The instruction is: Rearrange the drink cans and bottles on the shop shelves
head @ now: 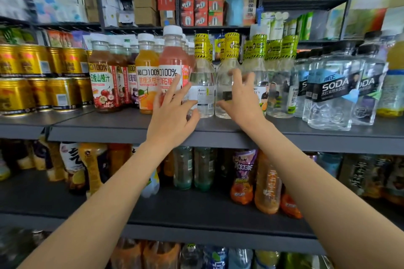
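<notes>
The left hand [172, 113] hides the pink juice bottle's [172, 65] lower label.

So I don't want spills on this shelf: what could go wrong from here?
1. The left hand reaches between the pink juice bottle with a white cap and a clear bottle with a yellow neck wrap; either might tip.
2. The clear square SODA bottle stands near the grey shelf edge; a jolt could drop it.

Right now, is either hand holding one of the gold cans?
No, both the left hand and the right hand are at the clear bottles, while the gold cans stand untouched far left.
</notes>
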